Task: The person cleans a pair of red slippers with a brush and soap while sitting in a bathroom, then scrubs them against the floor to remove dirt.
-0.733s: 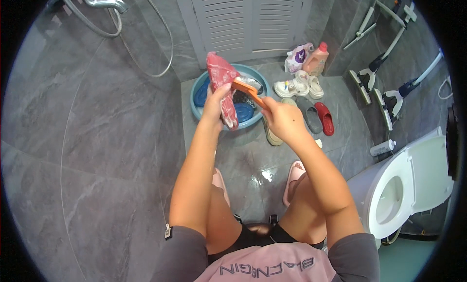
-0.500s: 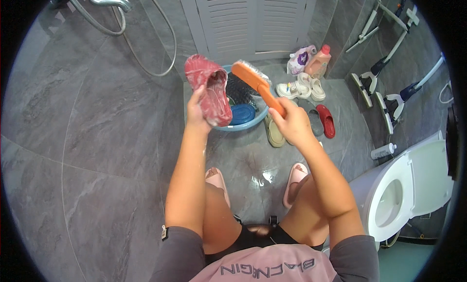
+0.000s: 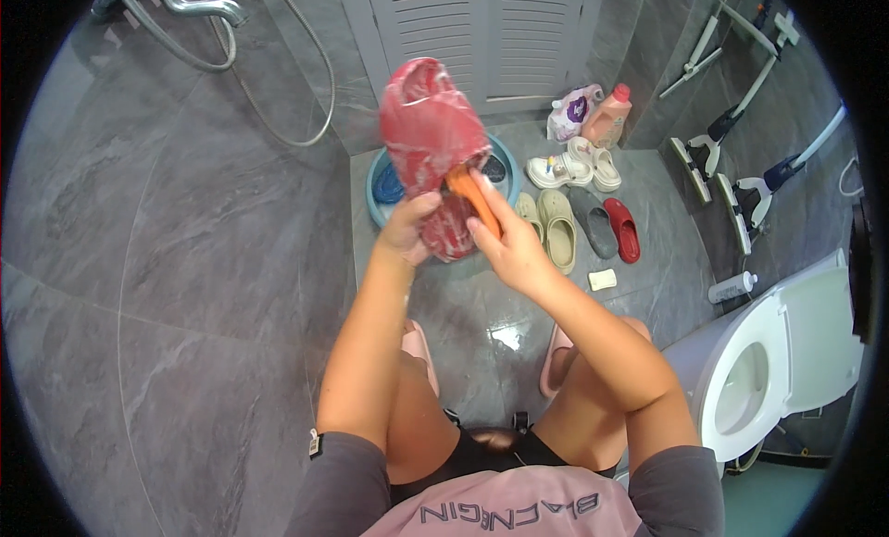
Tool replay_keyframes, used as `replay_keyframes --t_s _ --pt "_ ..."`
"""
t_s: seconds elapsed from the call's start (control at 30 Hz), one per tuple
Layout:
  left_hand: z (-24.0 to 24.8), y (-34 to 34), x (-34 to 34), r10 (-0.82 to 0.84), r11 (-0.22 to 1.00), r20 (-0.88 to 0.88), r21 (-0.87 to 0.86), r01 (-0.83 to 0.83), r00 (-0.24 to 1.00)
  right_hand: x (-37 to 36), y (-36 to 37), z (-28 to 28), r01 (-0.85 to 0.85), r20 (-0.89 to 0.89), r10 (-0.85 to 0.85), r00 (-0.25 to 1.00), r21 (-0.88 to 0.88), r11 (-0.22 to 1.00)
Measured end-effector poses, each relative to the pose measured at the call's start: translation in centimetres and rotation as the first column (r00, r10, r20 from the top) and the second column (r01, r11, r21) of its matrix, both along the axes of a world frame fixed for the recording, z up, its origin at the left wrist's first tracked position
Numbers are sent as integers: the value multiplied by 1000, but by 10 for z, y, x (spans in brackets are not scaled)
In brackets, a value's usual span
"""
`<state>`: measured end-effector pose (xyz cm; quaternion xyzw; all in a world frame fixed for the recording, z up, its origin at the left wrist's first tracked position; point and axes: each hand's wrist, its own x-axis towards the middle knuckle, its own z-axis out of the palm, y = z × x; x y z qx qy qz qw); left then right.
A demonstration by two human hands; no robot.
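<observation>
Above a blue basin (image 3: 375, 208) I hold up a red clog (image 3: 431, 120) streaked with white suds. My left hand (image 3: 408, 230) grips it by the side near its heel. In my right hand (image 3: 511, 241) is an orange scrub brush (image 3: 477, 204), its head inside the clog's opening. The bristles are hidden by the shoe. A blue shoe (image 3: 389, 181) and a dark shoe (image 3: 495, 169) lie in the basin, partly covered by the clog.
Right of the basin stand beige clogs (image 3: 558, 231), a grey clog (image 3: 593, 220), a red clog (image 3: 625, 230) and white clogs (image 3: 560, 171). A soap bar (image 3: 602, 280) lies nearer. Beyond are a pink bottle (image 3: 607, 118) and a white bag (image 3: 571, 114); a toilet (image 3: 732, 389) is at right.
The red clog has moved right and turned, its toe now pointing away. The brush has come left and gone from above the basin into the shoe's opening.
</observation>
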<state>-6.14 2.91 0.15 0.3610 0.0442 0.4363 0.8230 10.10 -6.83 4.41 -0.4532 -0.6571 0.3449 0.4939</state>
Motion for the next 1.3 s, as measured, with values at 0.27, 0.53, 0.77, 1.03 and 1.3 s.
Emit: replay_keyframes --t_s 0.27,0.53,0.77,1.03,1.3 --pt "12 10 -18 107 987 125 -129 -91 986 -5 -29 -35 -152 3 152 988 -54 987" --pt "17 -11 25 27 995 143 -95 -13 989 18 13 -5 24 -51 -24 998 -9 1000" --pt "33 -8 4 -152 988 93 25 150 984 5 -36 -6 -15 3 16 1000 -179 984" --pt "36 -30 44 2 998 -228 63 12 974 20 17 13 123 -261 -114 959 19 992" --pt "44 -36 62 108 994 -309 59 -94 945 42 30 21 442 475 -489 731 216 870"
